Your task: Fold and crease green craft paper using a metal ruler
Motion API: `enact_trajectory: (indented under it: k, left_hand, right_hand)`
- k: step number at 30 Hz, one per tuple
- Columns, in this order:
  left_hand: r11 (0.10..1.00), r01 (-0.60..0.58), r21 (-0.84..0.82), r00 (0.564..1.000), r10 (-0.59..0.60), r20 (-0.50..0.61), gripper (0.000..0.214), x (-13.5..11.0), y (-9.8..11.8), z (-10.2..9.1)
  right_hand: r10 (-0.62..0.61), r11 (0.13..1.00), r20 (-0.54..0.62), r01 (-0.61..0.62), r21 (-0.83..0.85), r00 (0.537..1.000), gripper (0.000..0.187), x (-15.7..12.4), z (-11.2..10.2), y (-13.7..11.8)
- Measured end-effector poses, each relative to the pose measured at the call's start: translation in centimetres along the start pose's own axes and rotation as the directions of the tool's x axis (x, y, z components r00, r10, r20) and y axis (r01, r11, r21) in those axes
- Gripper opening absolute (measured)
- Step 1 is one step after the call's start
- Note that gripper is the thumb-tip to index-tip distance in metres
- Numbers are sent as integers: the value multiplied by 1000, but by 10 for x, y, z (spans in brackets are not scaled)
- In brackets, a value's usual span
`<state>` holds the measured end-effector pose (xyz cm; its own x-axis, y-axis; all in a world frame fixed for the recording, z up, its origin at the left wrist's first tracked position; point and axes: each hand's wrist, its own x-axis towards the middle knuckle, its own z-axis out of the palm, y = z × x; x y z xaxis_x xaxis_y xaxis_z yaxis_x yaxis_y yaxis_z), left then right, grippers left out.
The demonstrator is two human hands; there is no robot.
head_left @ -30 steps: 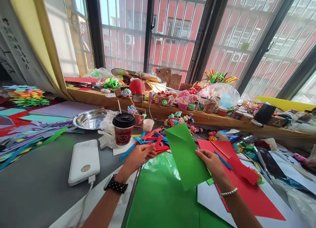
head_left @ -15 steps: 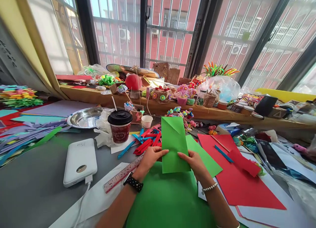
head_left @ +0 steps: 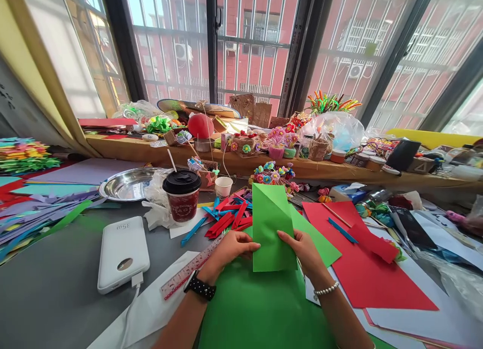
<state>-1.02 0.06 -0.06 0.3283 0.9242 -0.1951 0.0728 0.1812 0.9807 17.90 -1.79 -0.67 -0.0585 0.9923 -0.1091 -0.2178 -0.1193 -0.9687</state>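
Note:
A folded piece of bright green paper stands upright between my hands, with a diagonal crease near its top. My left hand pinches its left edge, thumb in front and fingers behind. On the right side my right hand grips the same paper, its thumb pressed on the front face. Below lies a dark green surface. Another light green sheet rests behind my right hand, partly over red paper. A clear ruler with a red edge lies by my left wrist.
Left of my hands are a white power bank with a cable, a lidded paper cup with a straw, and a metal plate. Folded red and blue strips lie ahead. Crafts crowd the windowsill.
The green paper has come slightly lower and to the right in view. My left hand's grip has slid to the paper's edge, and its thumb overlaps the front less.

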Motion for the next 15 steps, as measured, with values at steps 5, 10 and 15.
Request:
enact_trajectory:
  k: [5, 10, 15]
  left_hand:
    - [997, -57, -56, 997, 55, -46, 35, -3, 6, -4]
    - [998, -37, -58, 999, 36, -20, 26, -6, 7, -3]
    - [999, 24, -25, 997, -26, -74, 25, -6, 8, -2]
  right_hand:
    - [13, 997, 89, -6, -79, 996, 31, -5, 6, 0]
    - [-47, 990, -68, 37, -137, 997, 31, -3, 2, -2]
    - [-124, 983, -167, 99, -153, 978, 32, 1, -4, -2]
